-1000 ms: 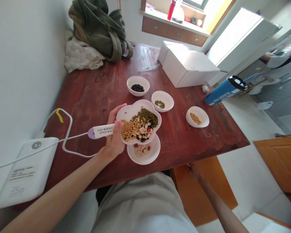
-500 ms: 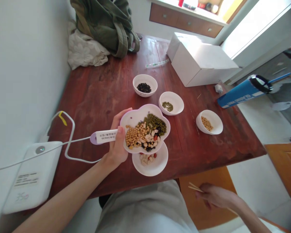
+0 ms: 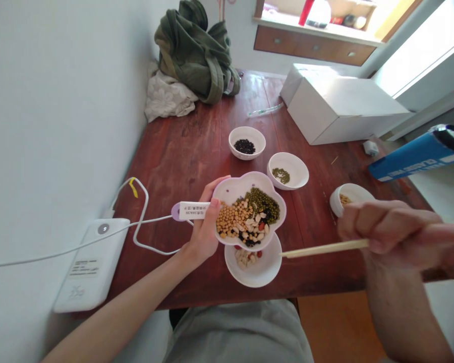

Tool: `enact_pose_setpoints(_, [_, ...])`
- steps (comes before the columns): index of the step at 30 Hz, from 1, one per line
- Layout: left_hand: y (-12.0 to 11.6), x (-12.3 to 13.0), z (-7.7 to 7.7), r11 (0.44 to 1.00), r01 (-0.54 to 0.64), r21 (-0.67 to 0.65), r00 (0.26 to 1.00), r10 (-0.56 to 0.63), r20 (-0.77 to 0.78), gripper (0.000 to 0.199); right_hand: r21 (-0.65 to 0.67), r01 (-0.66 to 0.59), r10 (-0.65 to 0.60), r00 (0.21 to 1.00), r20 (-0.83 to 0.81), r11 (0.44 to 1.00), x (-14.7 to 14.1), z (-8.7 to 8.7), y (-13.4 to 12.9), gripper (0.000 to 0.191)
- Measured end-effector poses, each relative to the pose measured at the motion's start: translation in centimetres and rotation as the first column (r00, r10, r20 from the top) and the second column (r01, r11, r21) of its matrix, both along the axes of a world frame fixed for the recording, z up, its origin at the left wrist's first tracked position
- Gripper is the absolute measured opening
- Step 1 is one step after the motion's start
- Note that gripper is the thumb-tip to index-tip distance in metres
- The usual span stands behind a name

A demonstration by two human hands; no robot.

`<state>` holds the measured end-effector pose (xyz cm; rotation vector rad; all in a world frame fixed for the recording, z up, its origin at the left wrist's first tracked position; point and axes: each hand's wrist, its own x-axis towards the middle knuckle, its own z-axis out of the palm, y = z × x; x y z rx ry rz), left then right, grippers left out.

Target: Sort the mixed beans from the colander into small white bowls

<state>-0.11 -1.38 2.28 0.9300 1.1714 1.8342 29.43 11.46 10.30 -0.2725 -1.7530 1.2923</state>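
Observation:
My left hand (image 3: 205, 224) grips a flower-shaped dish (image 3: 227, 187) with a labelled handle; yellow beans, green beans, black beans and peanuts lie in it. Partly under the dish is a white bowl (image 3: 267, 269) with peanut pieces. My right hand (image 3: 397, 232), closed around wooden chopsticks (image 3: 325, 248), is raised at the right, their tips near that bowl's rim. Beyond the dish stand a bowl of black beans (image 3: 244, 146) and a bowl with green beans (image 3: 281, 175). A bowl with yellow beans (image 3: 345, 198) is partly hidden behind my right hand.
A white box (image 3: 348, 106) and a blue bottle (image 3: 416, 154) stand at the back right. A green bag (image 3: 196, 55) lies at the back left. The white power bank (image 3: 93, 264) and its cable (image 3: 146, 212) are at the left. A clear wrapper (image 3: 265, 111) lies near the box.
My right hand has risen from below the table's edge to above its right side, with the chopsticks now pointing left. The whole view has shifted, while my left hand still grips the dish.

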Motion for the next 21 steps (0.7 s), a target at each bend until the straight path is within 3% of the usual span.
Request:
enact_pose_setpoints(2, [0.0,-0.1,0.2,0.999,0.032,-0.043,0.998,-0.03,0.049,0.048,0.058,-0.058,0.06,0.997,-0.042,0.997,-3.8,-1.1,0.6,0.069])
enact_pose_setpoints(4, [0.2,-0.2,0.3,0.995,0.067,-0.079,0.991,-0.057,0.123,0.048,0.062,-0.121,0.125,0.99,-0.06,0.991,-5.7,-1.9,1.3,0.065])
enact_pose_setpoints(8, [0.6,-0.4,0.5,0.988,0.091,-0.123,0.972,-0.061,0.228,0.05,0.028,-0.202,0.203,0.978,-0.04,0.979,-6.0,-2.8,2.5,0.06])
enact_pose_setpoints(12, [0.8,-0.5,0.8,0.982,0.106,-0.154,0.955,-0.058,0.289,0.05,0.044,-0.232,0.232,0.973,0.012,0.972,-6.2,-2.5,2.3,0.053])
enact_pose_setpoints(17, [0.5,-0.5,0.6,0.981,0.096,-0.168,0.96,-0.047,0.276,0.044,0.168,-0.274,0.254,0.958,0.131,0.947,-7.5,-1.2,1.5,0.044])
enact_pose_setpoints(21, [0.2,-0.7,0.6,0.982,0.101,-0.157,0.968,-0.06,0.245,0.046,0.171,-0.294,0.263,0.948,0.179,0.941,-7.8,-1.7,1.2,0.05])
